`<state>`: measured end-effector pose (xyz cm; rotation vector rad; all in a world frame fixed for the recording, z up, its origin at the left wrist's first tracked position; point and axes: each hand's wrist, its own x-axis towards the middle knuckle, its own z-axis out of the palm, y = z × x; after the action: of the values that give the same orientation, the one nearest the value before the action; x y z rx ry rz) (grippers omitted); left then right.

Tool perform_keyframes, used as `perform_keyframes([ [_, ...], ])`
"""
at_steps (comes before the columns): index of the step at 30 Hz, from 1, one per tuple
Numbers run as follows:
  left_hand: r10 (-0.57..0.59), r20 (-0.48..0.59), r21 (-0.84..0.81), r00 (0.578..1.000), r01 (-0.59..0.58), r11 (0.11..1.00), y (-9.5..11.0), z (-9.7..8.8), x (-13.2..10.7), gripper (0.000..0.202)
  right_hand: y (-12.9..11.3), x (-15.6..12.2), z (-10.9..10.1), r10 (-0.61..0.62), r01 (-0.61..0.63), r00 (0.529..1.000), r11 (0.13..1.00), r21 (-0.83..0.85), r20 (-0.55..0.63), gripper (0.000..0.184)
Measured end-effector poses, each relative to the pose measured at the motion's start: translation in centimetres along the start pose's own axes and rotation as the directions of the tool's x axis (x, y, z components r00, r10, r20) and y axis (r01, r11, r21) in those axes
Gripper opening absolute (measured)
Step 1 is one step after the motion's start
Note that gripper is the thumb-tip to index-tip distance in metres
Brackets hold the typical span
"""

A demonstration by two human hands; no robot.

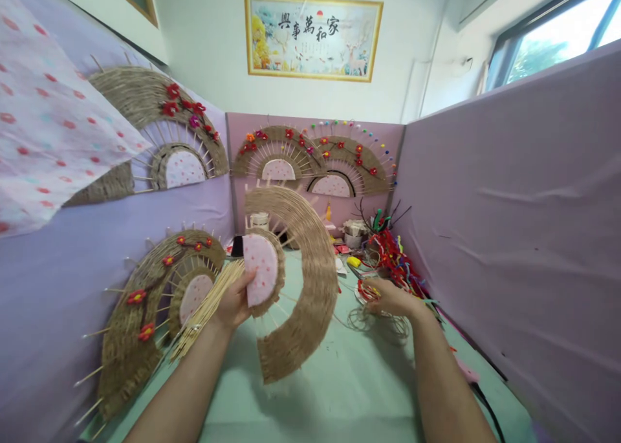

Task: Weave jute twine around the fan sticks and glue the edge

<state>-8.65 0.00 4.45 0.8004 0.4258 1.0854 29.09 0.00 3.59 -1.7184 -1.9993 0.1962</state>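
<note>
My left hand (237, 301) is closed on a woven twine fan (317, 268), gripping it at the half-round centre covered in white cloth with pink dots. The fan is held upright above the table, turned on its side, its woven band curving to the right. Thin sticks join band and centre. On the right, my right hand (388, 295) reaches down with curled fingers over a white dish (359, 293) of small red and yellow pieces. Its fingertips are partly hidden, so what they pinch is unclear. A loose coil of twine (378, 323) lies just under that hand.
A bundle of thin sticks (208, 307) lies left of my left hand, by a finished fan (126, 339) with red flowers. More fans (279, 145) hang on the partitions. Colourful pipe cleaners (395, 262) pile at the right. Dotted cloth (58, 119) hangs upper left.
</note>
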Motion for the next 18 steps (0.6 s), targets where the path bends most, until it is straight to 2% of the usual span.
perform_keyframes([
  [2, -0.105, 0.043, 0.073, 0.994, 0.101, 0.992, -1.2, -0.3, 0.0, 0.047, -1.7, 0.7, -0.7, -0.142, 0.131, 0.989, 0.968, 0.214, 0.037, 0.058],
  [4, -0.167, 0.063, 0.124, 0.984, 0.158, 0.98, -2.3, -0.5, -0.1, 0.048, -3.9, 2.0, -1.7, -0.23, 0.244, 0.969, 0.842, 0.482, -0.089, 0.051],
  [6, -0.19, 0.064, 0.148, 0.98, 0.179, 0.973, -3.3, -0.5, -0.1, 0.047, -6.4, 3.9, -2.4, -0.199, 0.314, 0.949, 0.682, 0.66, -0.245, 0.042],
  [8, -0.211, 0.068, 0.155, 0.975, 0.198, 0.968, -4.0, -0.3, -0.1, 0.046, -8.6, 6.0, -2.7, -0.122, 0.33, 0.941, 0.554, 0.765, -0.317, 0.041],
  [9, -0.222, 0.071, 0.157, 0.972, 0.209, 0.965, -4.2, -0.1, 0.0, 0.045, -9.4, 6.9, -2.6, -0.095, 0.321, 0.944, 0.474, 0.82, -0.315, 0.042],
  [11, -0.232, 0.067, 0.159, 0.97, 0.22, 0.963, -4.5, 0.1, 0.0, 0.043, -10.6, 8.6, -2.2, -0.068, 0.272, 0.962, 0.305, 0.913, -0.264, 0.047],
  [12, -0.229, 0.059, 0.16, 0.972, 0.217, 0.963, -4.6, 0.2, 0.0, 0.043, -11.0, 9.2, -1.8, -0.09, 0.221, 0.975, 0.257, 0.941, -0.205, 0.05],
  [13, -0.221, 0.049, 0.159, 0.974, 0.21, 0.965, -4.5, 0.2, -0.1, 0.042, -11.1, 9.7, -1.5, -0.112, 0.165, 0.984, 0.238, 0.957, -0.142, 0.053],
  [15, -0.202, 0.02, 0.157, 0.979, 0.196, 0.968, -4.4, 0.1, -0.1, 0.041, -11.1, 10.1, -0.7, -0.128, 0.09, 0.99, 0.257, 0.962, -0.058, 0.059],
  [18, -0.148, -0.07, 0.163, 0.987, 0.157, 0.974, -4.1, -0.2, -0.2, 0.041, -10.6, 9.8, 0.0, -0.084, 0.091, 0.994, 0.294, 0.951, -0.07, 0.055],
])
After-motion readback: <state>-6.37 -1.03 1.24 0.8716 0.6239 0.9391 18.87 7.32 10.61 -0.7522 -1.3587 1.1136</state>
